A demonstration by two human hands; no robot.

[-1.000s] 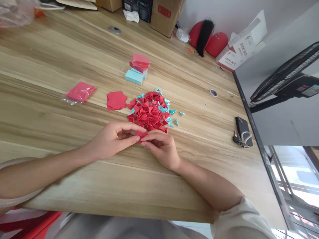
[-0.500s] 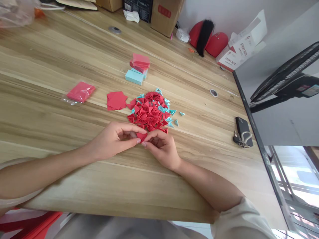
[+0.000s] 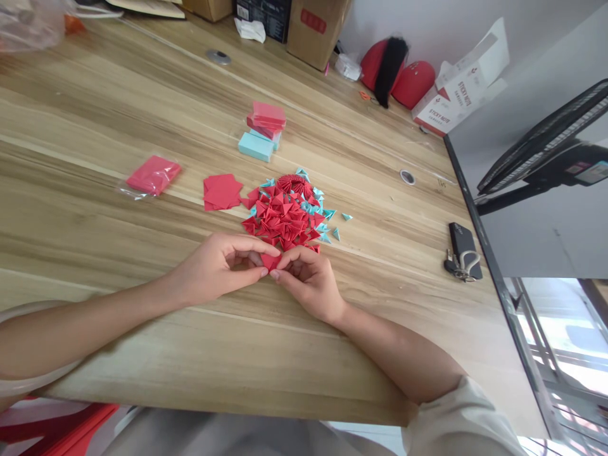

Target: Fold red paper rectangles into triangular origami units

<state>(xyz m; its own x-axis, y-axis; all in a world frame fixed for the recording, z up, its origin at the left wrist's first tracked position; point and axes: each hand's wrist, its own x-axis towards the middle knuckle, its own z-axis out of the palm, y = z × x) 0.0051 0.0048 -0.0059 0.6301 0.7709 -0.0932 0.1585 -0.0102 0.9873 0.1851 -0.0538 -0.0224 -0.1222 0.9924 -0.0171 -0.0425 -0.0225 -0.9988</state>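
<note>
On the wooden table (image 3: 228,361), inward from the middle of the near edge, the left hand (image 3: 204,269) and the right hand (image 3: 311,285) hold one small red paper piece (image 3: 271,261) between them, each with thumb and forefinger nearly closed on it; the other fingers curl in, partly hidden. The piece looks part-folded, though the fingers cover too much to tell which crease is being made. Just beyond it, away from the near edge, lies what seems to be the finished work: a heap of red folded triangles (image 3: 285,218), with blue folded triangles (image 3: 327,215) along its side toward the table's right edge, and a ribbed red ring (image 3: 292,183) at its far side. Left to fold, judging by their flatness, are the loose red sheets (image 3: 222,192) beside the heap, on the side away from the right edge. Farther that way sits a wrapped red packet (image 3: 154,175), and toward the far edge stand red packs (image 3: 268,116) and blue packs (image 3: 255,146), apparently unused stock.
</note>
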